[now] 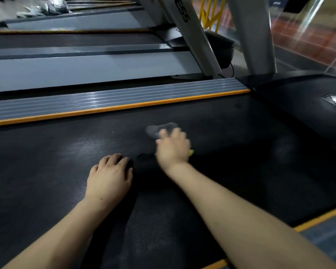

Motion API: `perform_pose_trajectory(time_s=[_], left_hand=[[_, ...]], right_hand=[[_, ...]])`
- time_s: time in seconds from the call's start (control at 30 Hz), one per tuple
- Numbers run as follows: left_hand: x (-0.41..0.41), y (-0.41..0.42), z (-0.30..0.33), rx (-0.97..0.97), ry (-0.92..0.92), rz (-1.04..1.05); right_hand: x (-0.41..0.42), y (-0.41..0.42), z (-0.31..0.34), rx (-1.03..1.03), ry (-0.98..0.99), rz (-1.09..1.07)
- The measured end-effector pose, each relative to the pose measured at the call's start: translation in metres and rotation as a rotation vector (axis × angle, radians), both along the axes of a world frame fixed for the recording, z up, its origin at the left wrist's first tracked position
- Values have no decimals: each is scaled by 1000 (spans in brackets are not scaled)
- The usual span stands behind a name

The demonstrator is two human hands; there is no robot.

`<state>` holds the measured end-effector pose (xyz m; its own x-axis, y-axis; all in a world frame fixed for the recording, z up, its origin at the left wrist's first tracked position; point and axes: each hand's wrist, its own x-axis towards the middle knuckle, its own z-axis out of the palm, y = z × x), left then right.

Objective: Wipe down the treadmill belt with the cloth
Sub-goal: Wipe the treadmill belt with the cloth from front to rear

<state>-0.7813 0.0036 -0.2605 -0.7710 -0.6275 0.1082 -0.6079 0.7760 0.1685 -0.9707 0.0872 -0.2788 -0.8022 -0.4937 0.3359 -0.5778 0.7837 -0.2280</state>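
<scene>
The black treadmill belt (47, 162) fills the middle of the view, with pale dusty patches on it. My right hand (173, 146) is blurred with motion and grips a grey cloth (155, 130), which sticks out past the fingers onto the belt. A small yellow-green bit (191, 152) shows at the hand's right edge. My left hand (110, 175) rests palm down on the belt, nearer to me and to the left, holding nothing.
An orange strip and a ribbed grey side rail (113, 100) border the belt's far side. The black motor cover (299, 105) lies to the right. White uprights (254, 35) rise behind it. Another treadmill (76, 68) stands beyond. An orange edge (318, 218) marks the near side.
</scene>
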Motion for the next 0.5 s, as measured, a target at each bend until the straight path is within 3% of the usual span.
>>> perform_pose_trajectory(time_s=[0.1, 0.17, 0.23, 0.37, 0.5], left_hand=[[3, -3, 3, -9, -21, -1], [4, -3, 6, 8, -18, 2], [4, 1, 9, 14, -22, -3], [1, 8, 17, 31, -30, -10], [8, 18, 26, -7, -69, -69]], right_hand=[[37, -13, 9, 73, -24, 327], [14, 8, 14, 81, -42, 382], [-28, 42, 13, 80, -26, 275], [-102, 109, 14, 102, -3, -174], [-61, 89, 14, -156, -148, -353]])
